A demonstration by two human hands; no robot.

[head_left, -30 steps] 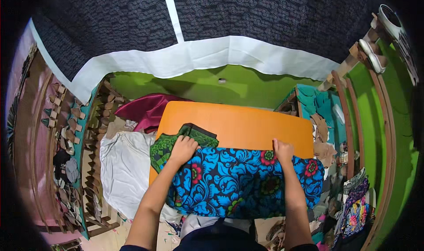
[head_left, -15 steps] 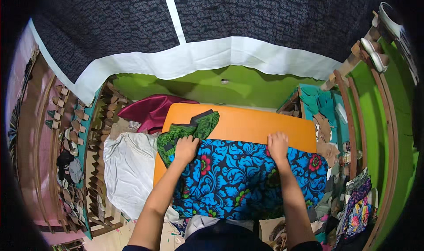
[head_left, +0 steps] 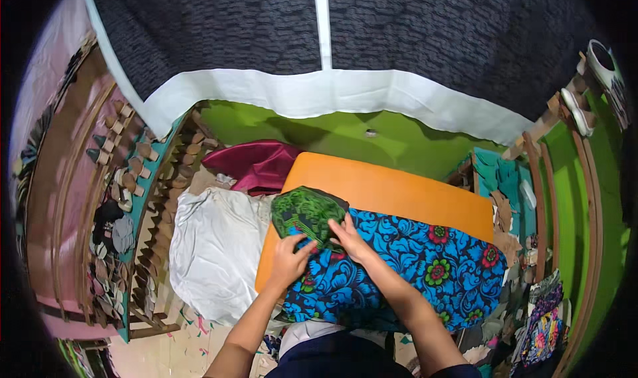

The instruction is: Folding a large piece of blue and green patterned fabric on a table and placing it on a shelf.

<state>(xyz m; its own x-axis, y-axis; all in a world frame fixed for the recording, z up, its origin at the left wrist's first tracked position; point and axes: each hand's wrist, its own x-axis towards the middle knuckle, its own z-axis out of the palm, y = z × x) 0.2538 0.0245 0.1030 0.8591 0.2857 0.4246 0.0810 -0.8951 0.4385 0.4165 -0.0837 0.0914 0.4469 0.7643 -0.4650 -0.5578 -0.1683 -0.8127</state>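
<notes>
A blue and black floral cloth (head_left: 399, 265) with red and green flowers lies across the front of an orange padded board (head_left: 399, 182). Over its left end sits a bunched green and black patterned cloth (head_left: 302, 212). My left hand (head_left: 290, 258) bends at the near edge of the green cloth, with its fingertips pinched on the fabric. Touching the same cloth from the right is my right hand (head_left: 349, 240), its thumb and fingers spread apart. The two hands are close together, and the fabric under the fingertips is partly hidden.
White cloth (head_left: 219, 252) drapes left of the board, with shiny maroon fabric (head_left: 259, 165) behind it. Racks of wooden shoe forms (head_left: 176, 178) stand on the left. Piled fabric (head_left: 541, 325) and teal pieces (head_left: 495, 172) are at right. A dark curtain (head_left: 432, 32) hangs ahead.
My right hand has moved left from the floral cloth to the green cloth. My left hand has shifted to its near edge. The green cloth is now more bunched, and the view has turned slightly.
</notes>
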